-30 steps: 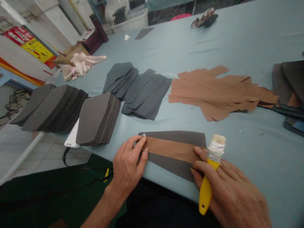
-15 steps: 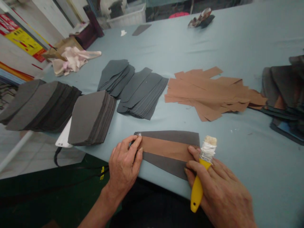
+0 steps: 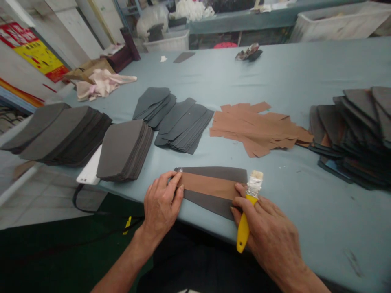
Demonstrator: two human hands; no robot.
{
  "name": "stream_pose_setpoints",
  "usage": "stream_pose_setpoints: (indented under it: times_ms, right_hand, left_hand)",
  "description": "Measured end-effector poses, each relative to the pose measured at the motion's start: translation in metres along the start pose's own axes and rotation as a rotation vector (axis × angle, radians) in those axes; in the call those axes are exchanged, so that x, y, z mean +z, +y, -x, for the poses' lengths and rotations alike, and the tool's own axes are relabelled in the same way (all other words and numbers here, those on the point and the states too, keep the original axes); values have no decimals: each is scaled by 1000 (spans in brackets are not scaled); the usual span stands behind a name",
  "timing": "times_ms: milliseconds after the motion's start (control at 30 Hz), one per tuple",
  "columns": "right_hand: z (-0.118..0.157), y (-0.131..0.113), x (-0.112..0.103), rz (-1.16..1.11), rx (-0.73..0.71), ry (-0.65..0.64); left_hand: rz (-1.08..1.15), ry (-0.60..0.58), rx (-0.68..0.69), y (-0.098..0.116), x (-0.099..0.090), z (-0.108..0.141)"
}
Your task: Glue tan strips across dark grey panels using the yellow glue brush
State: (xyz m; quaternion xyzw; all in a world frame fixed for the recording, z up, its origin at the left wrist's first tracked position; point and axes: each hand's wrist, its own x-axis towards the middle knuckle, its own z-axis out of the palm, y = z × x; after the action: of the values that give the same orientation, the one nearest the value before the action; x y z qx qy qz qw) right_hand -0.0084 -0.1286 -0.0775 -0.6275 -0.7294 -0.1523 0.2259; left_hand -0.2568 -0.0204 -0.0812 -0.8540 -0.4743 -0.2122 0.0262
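A brown strip [image 3: 207,184] lies lengthwise along a dark grey tapered panel [image 3: 214,171] at the table's near edge. The fingers of my left hand [image 3: 161,198] are closed at the strip's left end, with thumb and forefinger pressed on it. At the other end, the thumb and fingertips of my right hand [image 3: 269,228] touch the strip and the panel. That same hand grips a paintbrush [image 3: 244,226] with a yellow handle, its white-crusted bristles pointing up and away from me. A small pale blob shows by my left fingertips; I cannot tell what it is.
On the blue-green table [image 3: 290,179], loose brown strips [image 3: 253,126] lie beyond the panel. Dark green pieces [image 3: 183,126] fan out left of them. Grey stacks [image 3: 120,148] stand left, one on a white flat object [image 3: 88,171]. More dark panels [image 3: 357,130] pile up at right.
The camera view has tilted up and turned right, showing more of the far bench and the right pile. Both hands keep their places on the strip, and the brush stays in my right hand.
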Motion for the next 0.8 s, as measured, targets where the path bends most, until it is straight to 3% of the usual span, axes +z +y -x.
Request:
stream_pose_setpoints:
  times_ms: [467, 800]
  right_hand:
    - [1, 0, 1, -33, -13, 2]
    - [-3, 2, -5, -68, -16, -38]
  left_hand:
    - [-83, 53, 7, 10, -5, 0]
    - [-44, -248, 275, 21, -7, 2]
